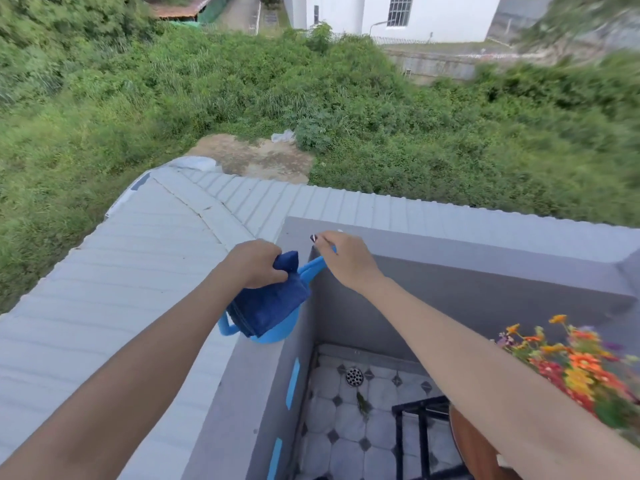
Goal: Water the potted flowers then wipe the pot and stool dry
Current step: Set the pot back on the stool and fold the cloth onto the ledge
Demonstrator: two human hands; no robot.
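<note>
Blue terry cloth (pixel 270 308) is bunched in the left hand (pixel 258 263), fingers clamped over its top fold; the rest hangs down and drapes over the body of the watering can (pixel 277 332); soft and limp, no grip problem, but it hides the can's top; right hand (pixel 346 259) is curled round the far end of the can's spout (pixel 311 270), fingers closed on it, thumb tip up near the parapet corner; can sits on the grey parapet ledge (pixel 242 375), at its inner edge above the balcony; light-blue moulded plastic, thin-walled, stiff, probably slick if wet; weight depends on fill, cannot tell the level from here; side handle (pixel 225 329) sticks out on the near-left, free; judgement: spout is a poor lift point, long lever and a full can would twist; take the side handle with one hand, keep the other under the spout only to steer; move the cloth off first or it slides; potted flowers (pixel 575 362) are lower right, orange and red, well apart from the can; terracotta pot (pixel 474 448) edge shows beneath them, rigid and likely brittle; black metal frame (pixel 415 441) beside it may be the stool, cannot tell; tiled floor (pixel 346 434) with a drain (pixel 354 376) below.
</note>
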